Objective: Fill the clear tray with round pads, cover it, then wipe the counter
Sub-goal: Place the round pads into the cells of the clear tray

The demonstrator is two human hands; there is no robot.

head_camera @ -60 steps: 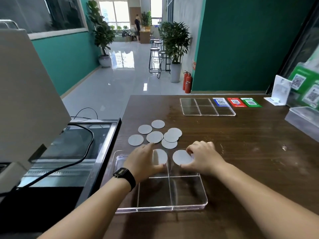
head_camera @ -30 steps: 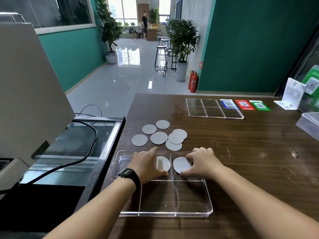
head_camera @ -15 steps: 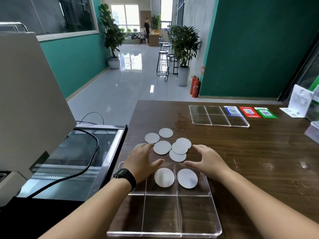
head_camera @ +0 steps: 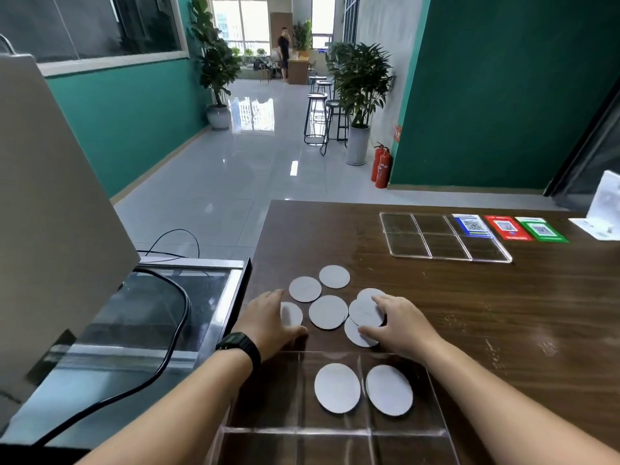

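Note:
The clear tray [head_camera: 436, 409] lies at the near edge of the brown counter [head_camera: 503, 313], with one grey round pad [head_camera: 337, 388] and a second one [head_camera: 389, 390] in its far compartments. Several loose pads [head_camera: 328, 312] lie just beyond it. My left hand [head_camera: 268, 322] rests on the leftmost pad [head_camera: 292, 313], fingers and thumb around its edge. My right hand [head_camera: 399, 322] pinches an overlapping pad [head_camera: 364, 312] between forefinger and thumb. Both pads still lie flat on the counter.
A flat clear divided lid [head_camera: 443, 237] lies at the back right, beside blue [head_camera: 472, 225], red [head_camera: 507, 227] and green [head_camera: 541, 229] QR cards and a white stand [head_camera: 600, 216]. Left of the counter edge sits a glass-topped metal unit [head_camera: 188, 297] with a black cable [head_camera: 183, 317].
Both hands left the two pads in the tray and reached forward onto the loose pads. The view tilted, so the tray sits lower in the frame.

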